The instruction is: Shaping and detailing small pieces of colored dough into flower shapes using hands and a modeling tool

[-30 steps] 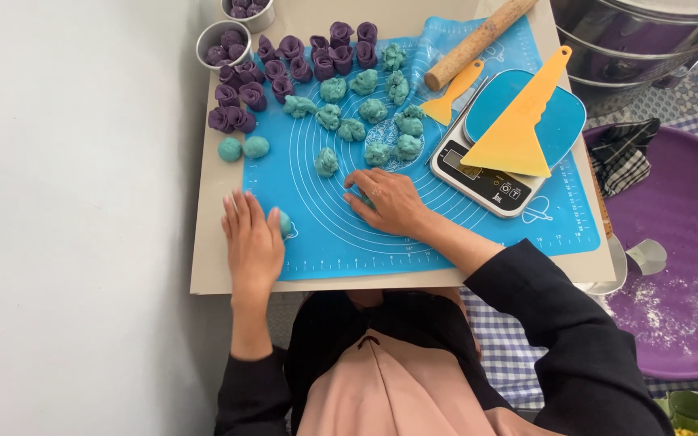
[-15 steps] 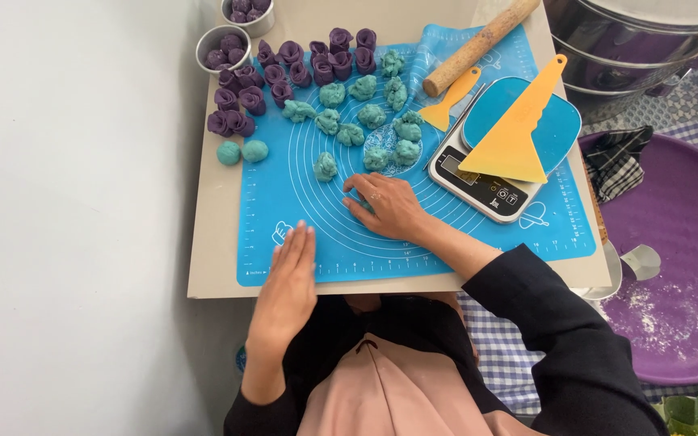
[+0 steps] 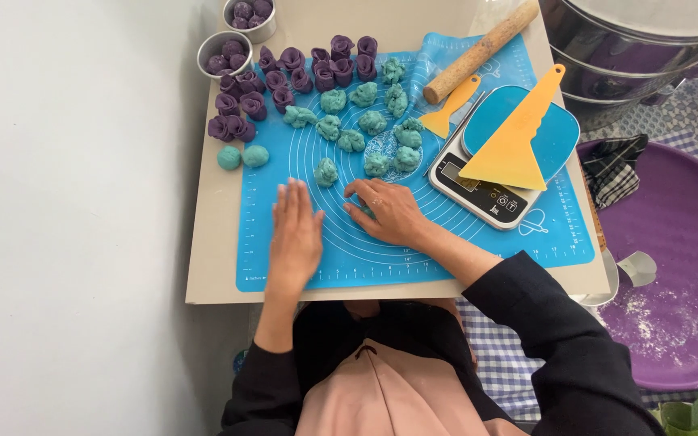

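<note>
Teal dough piece (image 3: 363,211), small and lumpy, lies on the blue silicone baking mat (image 3: 527,234) under the right hand (image 3: 389,211), whose curled fingers press it. Left hand (image 3: 295,236) rests flat and open just beside. Other teal dough lumps (image 3: 353,121) sit beyond, near purple dough rosettes (image 3: 284,77).

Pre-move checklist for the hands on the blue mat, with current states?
1. Left hand flat on the blue mat, holding nothing: ok.
2. Right hand on the mat, fingers curled: ok; anything under it: cannot tell.
3. Nearest teal dough piece apart from both hands: ok.
4. Yellow scraper lies on the scale, covering the pan: not ok for weighing.
5. Rolling pin rests at the mat's far edge: ok.
</note>
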